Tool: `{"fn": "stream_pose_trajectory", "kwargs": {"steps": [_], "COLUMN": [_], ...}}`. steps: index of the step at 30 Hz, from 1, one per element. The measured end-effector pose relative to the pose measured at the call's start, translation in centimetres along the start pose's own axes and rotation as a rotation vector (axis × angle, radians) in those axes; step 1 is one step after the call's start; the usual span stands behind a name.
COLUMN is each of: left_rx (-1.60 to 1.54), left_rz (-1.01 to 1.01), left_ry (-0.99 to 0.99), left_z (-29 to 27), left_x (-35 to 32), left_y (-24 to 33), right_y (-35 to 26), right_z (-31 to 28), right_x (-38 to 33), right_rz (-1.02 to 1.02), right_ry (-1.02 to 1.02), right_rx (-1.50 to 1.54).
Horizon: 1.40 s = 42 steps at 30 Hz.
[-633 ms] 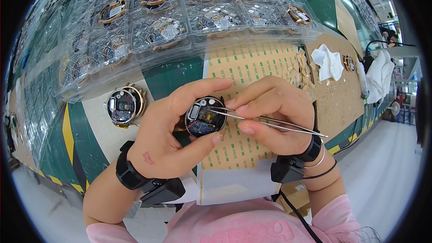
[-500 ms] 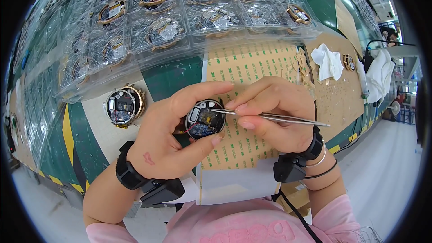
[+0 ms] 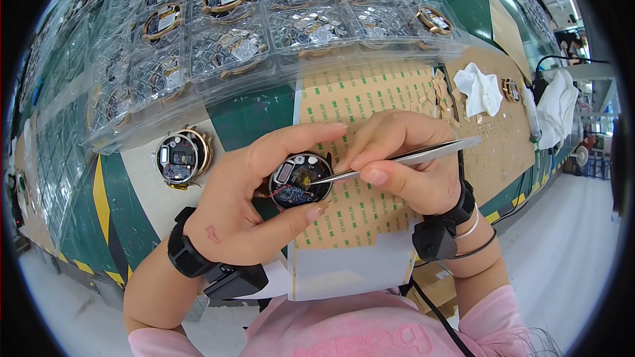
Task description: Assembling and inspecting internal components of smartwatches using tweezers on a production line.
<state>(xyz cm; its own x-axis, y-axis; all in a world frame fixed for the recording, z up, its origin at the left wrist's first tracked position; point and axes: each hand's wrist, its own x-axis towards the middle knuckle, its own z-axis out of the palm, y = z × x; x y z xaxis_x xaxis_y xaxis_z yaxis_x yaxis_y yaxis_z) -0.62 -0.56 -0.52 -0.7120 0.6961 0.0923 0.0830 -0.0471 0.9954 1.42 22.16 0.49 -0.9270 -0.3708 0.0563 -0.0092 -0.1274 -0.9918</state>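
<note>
Between the thumb and fingers of my left hand (image 3: 248, 188) sits a round watch case (image 3: 301, 175), its black inside and blue circuit board facing up. A short red wire (image 3: 274, 192) shows at its left side. My right hand (image 3: 407, 165) pinches metal tweezers (image 3: 423, 155), whose tips reach over the open case near its middle. Whether the tips touch a part is too small to tell. Under both hands lies a tan sheet of adhesive backing with green print (image 3: 364, 99). Left of my left hand, a second open watch case (image 3: 178, 158) rests on a pale mat (image 3: 142, 188).
Stacked clear plastic trays (image 3: 284, 53) holding several watch cases fill the far side of the green table (image 3: 245, 116). To the right, a brown board (image 3: 496, 152) carries a crumpled white tissue (image 3: 477, 89), paper scraps (image 3: 443, 96) and another watch case (image 3: 510, 90).
The tweezers' tips have moved down toward the case's middle, and their back end has risen. My right hand has turned with them. My left hand still holds the case.
</note>
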Motion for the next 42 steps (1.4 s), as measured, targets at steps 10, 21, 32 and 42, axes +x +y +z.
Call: {"fn": "stream_pose_trajectory", "kwargs": {"steps": [10,21,32,42], "left_rx": [-0.008,-0.116,0.134,0.191], "left_rz": [0.054,-0.007,0.012,0.044], "left_ry": [0.098,0.141,0.125,0.135], "left_z": [0.10,0.26,0.21,0.15], "left_x": [0.01,0.10,0.09,0.16], "left_y": [-0.24,-0.60,-0.50,-0.61], "right_y": [-0.34,-0.49,-0.23,-0.10], "right_z": [0.32,0.18,0.21,0.17], "right_x": [0.11,0.16,0.42,0.35], "right_rz": [-0.268,-0.270,-0.290,-0.268], "right_ry": [0.003,0.017,0.051,0.033], "right_rx": [-0.372,-0.481,-0.477,-0.462]}}
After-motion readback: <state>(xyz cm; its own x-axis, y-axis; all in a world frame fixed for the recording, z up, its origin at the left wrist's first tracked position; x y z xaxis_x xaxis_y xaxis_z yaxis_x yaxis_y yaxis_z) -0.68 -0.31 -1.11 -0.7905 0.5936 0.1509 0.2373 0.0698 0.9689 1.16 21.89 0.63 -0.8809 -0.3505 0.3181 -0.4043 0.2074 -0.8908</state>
